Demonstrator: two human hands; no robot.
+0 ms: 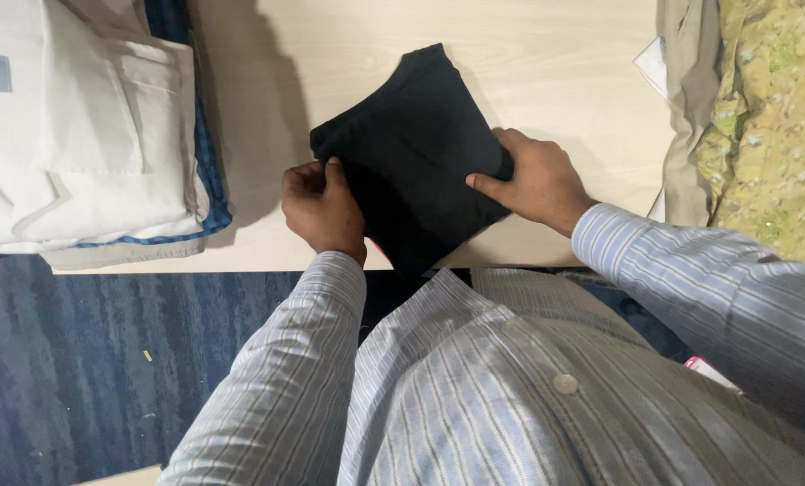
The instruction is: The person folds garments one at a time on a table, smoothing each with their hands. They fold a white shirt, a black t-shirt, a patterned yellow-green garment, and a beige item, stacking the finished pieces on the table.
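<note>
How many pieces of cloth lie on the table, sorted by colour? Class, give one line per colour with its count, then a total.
Black: 1, the folded black garment under the left hand and right hand.
White: 1, the white shirt.
Blue checked: 1, the blue checked cloth beneath it.
Beige: 1, the beige cloth.
Green patterned: 1, the green patterned fabric.
Total: 5

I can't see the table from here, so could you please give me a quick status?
Left hand pinching black cloth edge. Right hand pressing it flat. Shirt stack apart, left.
</note>
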